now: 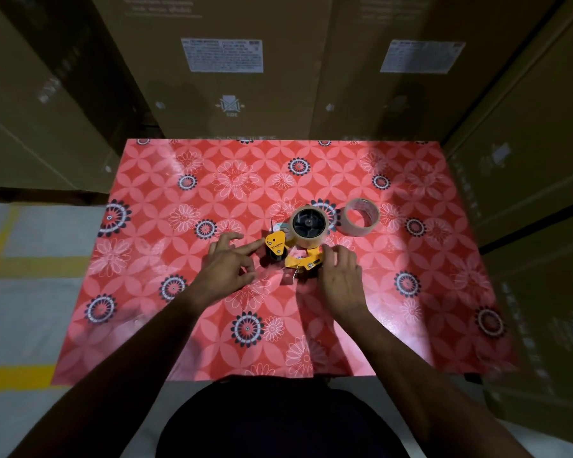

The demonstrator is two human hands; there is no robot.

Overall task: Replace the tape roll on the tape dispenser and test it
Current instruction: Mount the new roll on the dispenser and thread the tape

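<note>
A yellow and black tape dispenser lies on its side in the middle of the red flowered table. A brown tape roll sits on its black hub. A second, thinner tape roll lies flat just to the right of it. My left hand reaches in from the left, its forefinger touching the dispenser's yellow front plate. My right hand rests against the dispenser's handle end, fingers lightly curled over it; whether they grip it is unclear.
Tall cardboard boxes stand close behind the table and along the right side. To the left is grey floor with yellow lines. The table's near edge is right in front of my body.
</note>
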